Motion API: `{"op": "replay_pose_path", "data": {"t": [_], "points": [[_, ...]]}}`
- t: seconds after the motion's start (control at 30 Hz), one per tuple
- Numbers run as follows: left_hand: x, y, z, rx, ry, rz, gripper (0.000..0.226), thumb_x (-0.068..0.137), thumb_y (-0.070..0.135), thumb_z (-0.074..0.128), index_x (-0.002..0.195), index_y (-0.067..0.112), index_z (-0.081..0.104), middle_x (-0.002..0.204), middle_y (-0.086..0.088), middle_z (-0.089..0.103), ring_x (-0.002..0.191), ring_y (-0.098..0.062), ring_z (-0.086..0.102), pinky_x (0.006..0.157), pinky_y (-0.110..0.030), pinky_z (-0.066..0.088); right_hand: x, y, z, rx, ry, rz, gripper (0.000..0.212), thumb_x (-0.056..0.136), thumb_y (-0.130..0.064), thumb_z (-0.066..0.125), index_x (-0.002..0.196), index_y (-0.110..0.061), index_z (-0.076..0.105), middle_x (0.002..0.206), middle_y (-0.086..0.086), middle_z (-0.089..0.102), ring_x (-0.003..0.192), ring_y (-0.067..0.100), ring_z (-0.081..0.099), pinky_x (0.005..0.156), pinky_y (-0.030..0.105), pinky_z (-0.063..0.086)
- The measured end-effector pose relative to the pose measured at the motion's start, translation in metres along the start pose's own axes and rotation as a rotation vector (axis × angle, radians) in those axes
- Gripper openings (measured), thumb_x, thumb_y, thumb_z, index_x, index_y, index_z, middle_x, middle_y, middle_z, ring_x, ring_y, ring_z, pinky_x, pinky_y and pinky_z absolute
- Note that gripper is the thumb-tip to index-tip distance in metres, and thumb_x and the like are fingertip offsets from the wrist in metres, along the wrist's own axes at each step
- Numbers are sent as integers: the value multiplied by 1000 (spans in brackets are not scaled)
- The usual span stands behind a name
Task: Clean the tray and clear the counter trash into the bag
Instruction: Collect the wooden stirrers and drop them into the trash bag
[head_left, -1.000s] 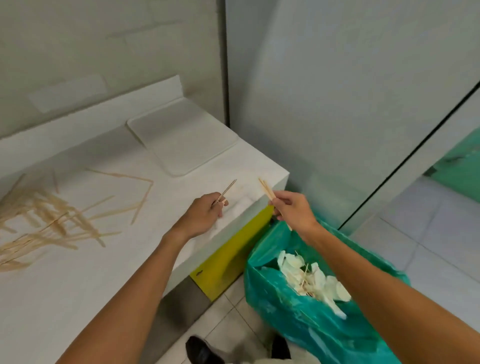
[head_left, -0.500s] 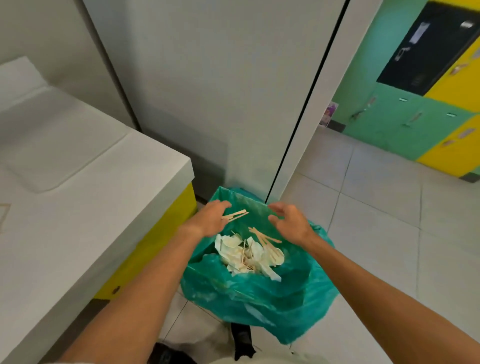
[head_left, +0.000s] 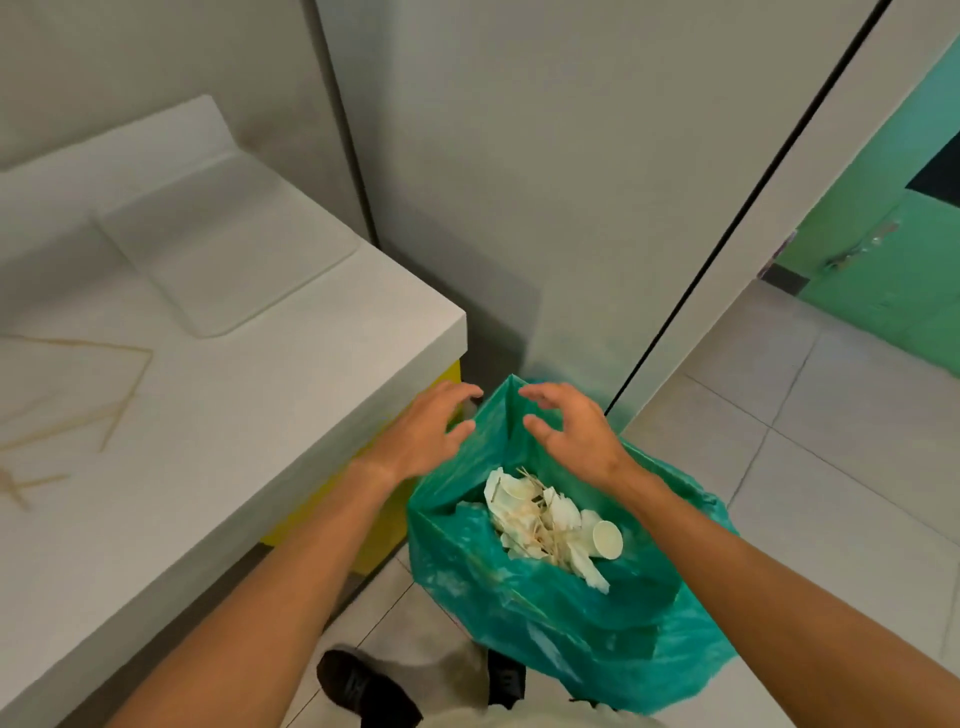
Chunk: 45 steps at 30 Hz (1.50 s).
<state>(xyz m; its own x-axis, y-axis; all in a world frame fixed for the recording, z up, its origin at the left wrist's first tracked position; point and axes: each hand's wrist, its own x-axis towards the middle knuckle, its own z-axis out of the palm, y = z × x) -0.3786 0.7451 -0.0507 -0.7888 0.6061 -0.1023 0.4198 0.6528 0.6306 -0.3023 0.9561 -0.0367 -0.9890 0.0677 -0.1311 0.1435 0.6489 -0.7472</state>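
Note:
A green plastic bag stands open on the floor beside the white counter. Inside it lie white paper cups and thin wooden sticks. My left hand hovers at the bag's left rim, next to the counter's corner, fingers loosely spread and holding nothing. My right hand hangs over the bag's far edge, fingers relaxed and empty. A pale flat tray lies on the counter near the wall. Loose wooden sticks are scattered on the counter at the left.
A yellow cabinet front sits under the counter. Grey wall panels rise behind the bag. Tiled floor spreads to the right toward green lockers. My dark shoes stand at the bottom, close to the bag.
Both hands carried sticks from the counter edge to over the bag and let them go. The sticks now lie in the bag, both hands are empty, and the view has swung back left.

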Motion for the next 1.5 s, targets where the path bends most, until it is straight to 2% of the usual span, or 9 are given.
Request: {"op": "replay_pose_path", "data": {"t": [0.27, 0.4, 0.6, 0.7, 0.8, 1.0, 1.1, 1.3, 1.5], "points": [[-73, -46, -82, -83, 358, -174, 38, 96, 23, 59, 133, 28, 53, 126, 9, 54, 112, -6, 52, 97, -22, 42, 59, -95, 58, 61, -98, -287, 31, 94, -21, 62, 124, -30, 60, 124, -9, 56, 109, 6, 55, 96, 25, 45], [-128, -79, -119, -82, 497, -294, 35, 96, 20, 59, 130, 27, 55, 122, 12, 54, 107, -1, 52, 91, -9, 35, 73, -143, 102, 62, -192, -402, 31, 94, -17, 62, 124, -26, 61, 124, -6, 57, 105, 6, 56, 91, 10, 40], [-214, -149, -164, -48, 636, -464, 35, 95, 20, 61, 130, 24, 56, 122, 9, 55, 109, -5, 52, 94, -17, 39, 93, -222, 188, 42, -367, -501, 36, 93, -17, 64, 127, -23, 59, 128, -3, 54, 111, 11, 54, 96, 18, 41], [-246, -190, -187, -14, 628, -507, 36, 94, 20, 62, 129, 24, 56, 123, 8, 54, 115, -10, 51, 99, -25, 40, 108, -252, 231, -65, -457, -503, 47, 91, -17, 66, 136, -23, 53, 135, -3, 47, 118, 8, 50, 103, 22, 38], [-270, -230, -208, 77, 588, -549, 39, 93, 18, 63, 130, 25, 55, 125, 7, 53, 118, -13, 48, 100, -24, 37, 123, -271, 268, -222, -473, -479, 55, 89, -20, 66, 140, -27, 47, 141, 0, 41, 129, 20, 44, 111, 41, 35], [-307, -310, -262, 189, 469, -635, 50, 90, 13, 63, 135, 31, 49, 133, 4, 48, 123, -22, 44, 105, -40, 38, 154, -321, 322, -389, -347, -360, 66, 89, -37, 65, 148, -34, 35, 162, 7, 9, 149, 26, 7, 115, 48, 19], [-315, -333, -286, 200, 334, -658, 57, 89, 27, 67, 139, 39, 44, 145, 9, 38, 135, -21, 33, 112, -43, 26, 168, -341, 337, -430, -374, -268, 77, 86, -45, 67, 151, -36, 26, 163, 5, 3, 149, 26, 0, 116, 48, 14], [-311, -357, -313, 234, 162, -606, 70, 87, 36, 67, 147, 40, 32, 157, 7, 20, 145, -20, 15, 113, -44, 15, 175, -360, 360, -392, -295, -281, 68, 88, -41, 64, 148, -32, 34, 151, -4, 36, 141, 21, 27, 109, 40, 21], [-301, -373, -316, 175, 246, -564, 61, 87, 36, 66, 143, 37, 40, 148, 9, 30, 136, -18, 24, 105, -37, 19, 177, -375, 377, -276, -269, -361, 40, 87, -22, 67, 125, -29, 57, 112, -11, 63, 107, 11, 57, 89, 31, 24]]}}
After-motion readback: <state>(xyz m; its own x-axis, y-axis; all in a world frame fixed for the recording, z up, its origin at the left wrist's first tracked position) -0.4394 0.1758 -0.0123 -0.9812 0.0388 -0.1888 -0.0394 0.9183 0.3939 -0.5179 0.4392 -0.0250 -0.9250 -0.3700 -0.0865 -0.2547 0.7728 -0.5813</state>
